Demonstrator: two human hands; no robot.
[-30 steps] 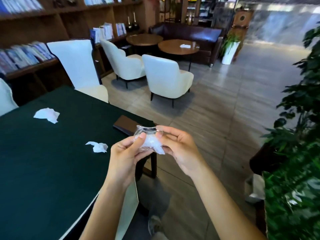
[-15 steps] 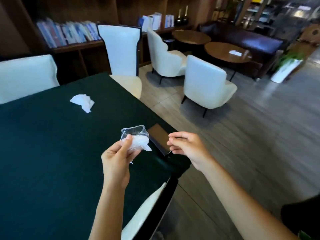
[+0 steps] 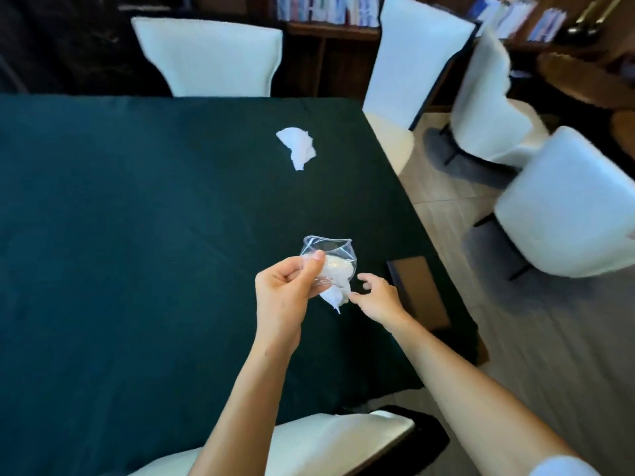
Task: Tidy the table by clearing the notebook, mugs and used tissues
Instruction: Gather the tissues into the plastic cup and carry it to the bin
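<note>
Table [image 3: 137, 218]: dark green cloth, white chairs [image 3: 209, 56] around, bookshelf [image 3: 330, 39] behind, spines unreadable.
Clear plastic cup [image 3: 328, 249]: crumpled, held above the table, mouth up and away, stuffed tissue [image 3: 338, 273] inside; left hand [image 3: 285, 293] grip clamped on it.
Right hand [image 3: 378, 300]: beside the tissue's tail, grip unclear.
Loose tissue [image 3: 297, 147]: on the table beyond.
Brown notebook [image 3: 419, 290]: right edge, lengthwise away.

Right hand [image 3: 376, 298] back at the tissue [image 3: 334, 297] tail under the clear cup [image 3: 326, 247], no longer apart.
</note>
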